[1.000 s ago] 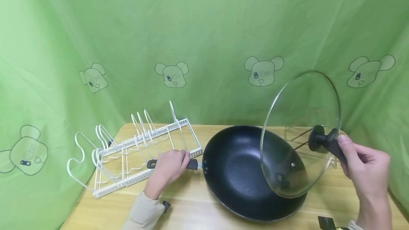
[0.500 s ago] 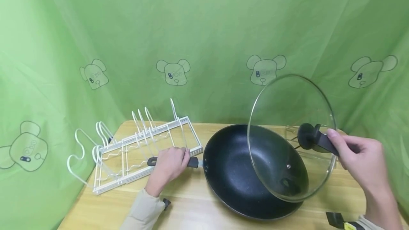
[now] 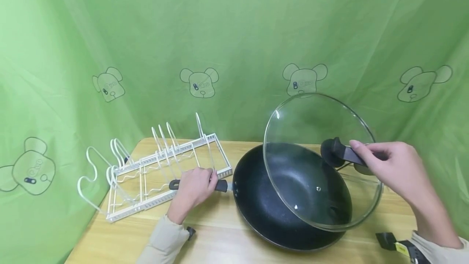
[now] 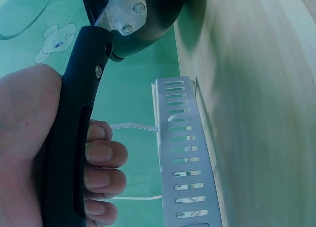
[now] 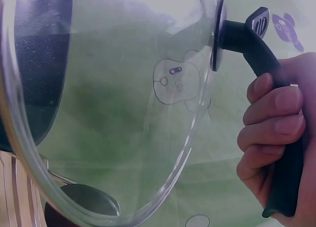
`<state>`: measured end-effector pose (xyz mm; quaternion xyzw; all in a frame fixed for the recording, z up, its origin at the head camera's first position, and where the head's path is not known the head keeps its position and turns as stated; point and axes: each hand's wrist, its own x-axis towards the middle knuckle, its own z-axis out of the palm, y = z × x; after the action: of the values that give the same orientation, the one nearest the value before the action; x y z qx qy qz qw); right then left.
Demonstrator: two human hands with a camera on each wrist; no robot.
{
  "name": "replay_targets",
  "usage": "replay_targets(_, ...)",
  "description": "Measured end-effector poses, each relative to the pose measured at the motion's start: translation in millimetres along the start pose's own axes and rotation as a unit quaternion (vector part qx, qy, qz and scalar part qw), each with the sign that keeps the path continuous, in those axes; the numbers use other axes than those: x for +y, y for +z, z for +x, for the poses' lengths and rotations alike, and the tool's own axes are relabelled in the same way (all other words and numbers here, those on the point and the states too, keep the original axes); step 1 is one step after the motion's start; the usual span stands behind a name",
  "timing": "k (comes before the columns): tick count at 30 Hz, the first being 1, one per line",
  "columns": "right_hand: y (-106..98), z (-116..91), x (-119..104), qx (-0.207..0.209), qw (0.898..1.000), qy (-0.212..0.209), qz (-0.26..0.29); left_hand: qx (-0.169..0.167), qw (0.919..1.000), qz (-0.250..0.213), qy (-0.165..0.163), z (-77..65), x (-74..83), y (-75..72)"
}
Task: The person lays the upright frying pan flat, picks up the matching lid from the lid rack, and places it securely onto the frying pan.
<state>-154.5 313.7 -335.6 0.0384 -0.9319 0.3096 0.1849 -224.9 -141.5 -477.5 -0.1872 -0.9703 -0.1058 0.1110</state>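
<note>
A black wok (image 3: 264, 199) stands on the table, its handle (image 3: 220, 185) pointing left. My left hand (image 3: 196, 184) grips that handle; in the left wrist view the fingertips (image 4: 106, 155) curl round its far side. Raised over the wok's right half is a tilted glass lid (image 3: 296, 133) with a metal rim and a black handle (image 5: 289, 163). My right hand (image 3: 397, 166) holds this lid handle, fingers wrapped round it in the right wrist view. Through the glass, the wok's dark inside shows.
A white wire rack (image 3: 157, 205) with upright loops stands at the left, behind my left hand. A dark rounded thing (image 5: 81, 205) shows beyond the lid in the right wrist view. Green cloth (image 3: 234, 23) surrounds the table (image 3: 234, 231).
My right hand has moved left with the lid, which now overlaps more of the wok and faces me more broadly. My left hand and the wok have stayed in place.
</note>
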Motion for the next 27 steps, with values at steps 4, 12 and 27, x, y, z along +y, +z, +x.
replay_targets(4,1.1,5.9,-7.0,-0.037,0.999,-0.015,-0.033,0.001,1.0000,-0.002,0.000,0.8,-0.1,1.1)
replay_targets(12,6.8,15.4,-19.0,-0.079,0.994,-0.035,-0.071,0.000,1.0000,-0.002,0.003,1.4,0.8,1.0)
replay_targets(27,26.8,28.2,-38.0,-0.148,0.982,-0.070,-0.098,-0.011,0.9999,-0.004,-0.009,2.1,0.1,0.0)
